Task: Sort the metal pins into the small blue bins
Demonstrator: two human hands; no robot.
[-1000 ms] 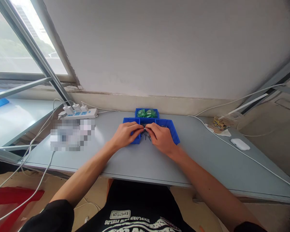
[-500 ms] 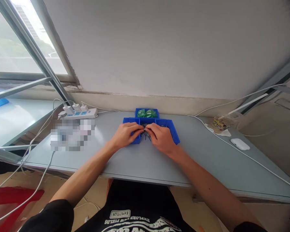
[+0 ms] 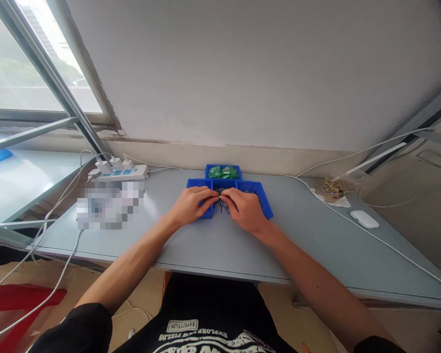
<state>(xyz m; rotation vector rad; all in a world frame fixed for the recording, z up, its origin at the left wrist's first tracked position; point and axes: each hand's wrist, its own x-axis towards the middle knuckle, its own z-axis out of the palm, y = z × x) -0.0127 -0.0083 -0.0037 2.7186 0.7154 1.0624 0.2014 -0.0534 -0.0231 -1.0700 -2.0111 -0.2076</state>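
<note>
My left hand (image 3: 190, 203) and my right hand (image 3: 245, 211) meet fingertip to fingertip above a blue compartment tray (image 3: 267, 206). Both are closed in a pinch around one tiny pale piece, too small to name. Below the fingertips, several dark, thin, screw-like pieces (image 3: 224, 206) lie in the middle compartment. Similar small pieces show partly in the right compartment, behind my right hand. My left hand covers much of the left compartment. Behind the tray stands a smaller blue bin (image 3: 206, 172) holding green packets (image 3: 222, 172).
A white power strip (image 3: 132, 173) with plugs stands at the back left, near a pixelated patch. To the right are a white rounded case (image 3: 364, 219), a clear container with small yellowish pieces (image 3: 334, 189), and a white cable (image 3: 385, 241) running across the grey table (image 3: 213, 250).
Both hands stay nearly in place, pinching at the same spot. Only a very slight shift of the fingertips shows.
</note>
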